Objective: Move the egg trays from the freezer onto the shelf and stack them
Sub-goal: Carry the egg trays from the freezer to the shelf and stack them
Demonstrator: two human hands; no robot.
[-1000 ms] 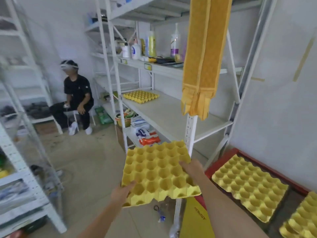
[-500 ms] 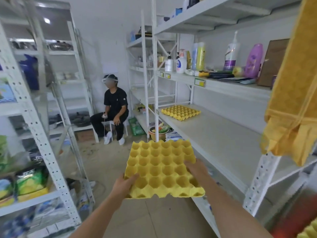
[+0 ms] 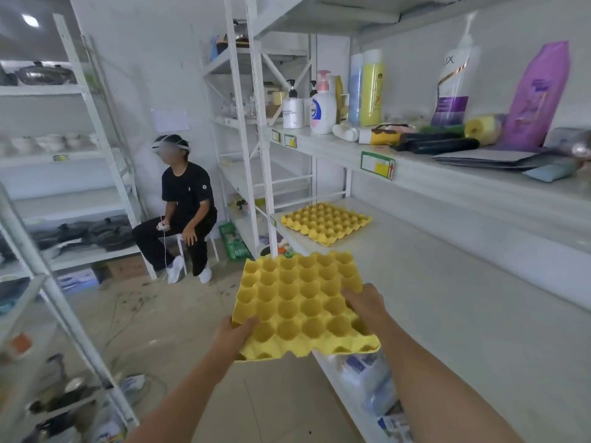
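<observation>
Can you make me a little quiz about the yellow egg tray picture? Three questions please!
1. True or false: both hands hold the carried egg tray.
2. Where is the other egg tray?
A. on the floor
B. on the white shelf
C. on the seated person's lap
3. Fill in the word: the tall purple bottle stands on the shelf ______ the one with the resting tray.

Key:
1. True. The left hand grips the near left corner and the right hand grips the right edge.
2. B. It lies flat on the shelf, farther along, apart from the carried tray.
3. above
</observation>
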